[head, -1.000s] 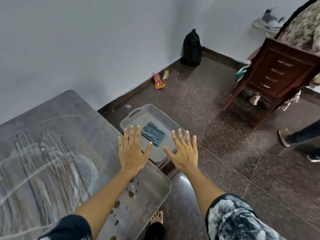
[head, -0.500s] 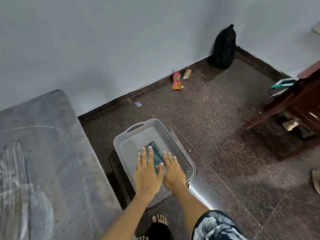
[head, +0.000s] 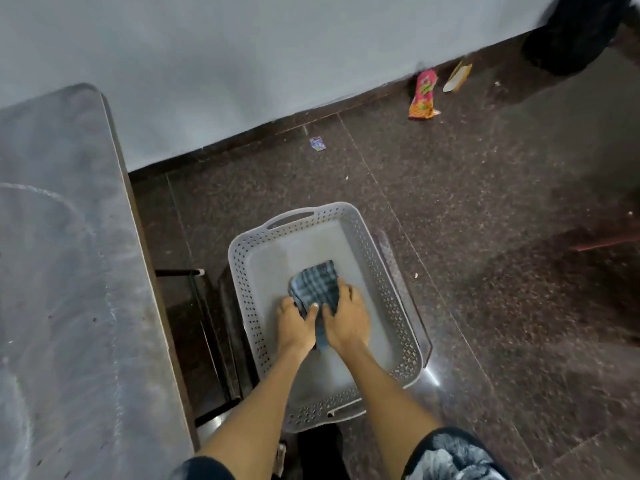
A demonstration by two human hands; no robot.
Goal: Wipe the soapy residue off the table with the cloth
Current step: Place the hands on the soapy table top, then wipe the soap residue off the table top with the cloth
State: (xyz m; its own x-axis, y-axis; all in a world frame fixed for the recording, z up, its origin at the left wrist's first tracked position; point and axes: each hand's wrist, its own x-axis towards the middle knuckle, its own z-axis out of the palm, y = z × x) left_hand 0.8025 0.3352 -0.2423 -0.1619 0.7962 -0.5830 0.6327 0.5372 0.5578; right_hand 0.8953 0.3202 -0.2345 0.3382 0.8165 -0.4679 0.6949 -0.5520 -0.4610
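A blue checked cloth [head: 317,282] lies folded inside a grey perforated basket [head: 388,289] on the floor. My left hand [head: 296,323] grips the cloth's near left edge, thumb on top. My right hand [head: 348,320] grips its near right edge, fingers curled over the fabric. The grey table [head: 69,271] fills the left of the view, with white soapy streaks across its top.
The basket sits on a dark speckled floor beside the table's black frame [head: 207,323]. A pink wrapper [head: 423,95], a small scrap [head: 317,144] and a black bag [head: 575,32] lie along the wall. A wooden furniture leg [head: 606,242] shows at right.
My hands went from spread open in the air, down into the basket, and now both hold the cloth. The view tilted down toward the basket.
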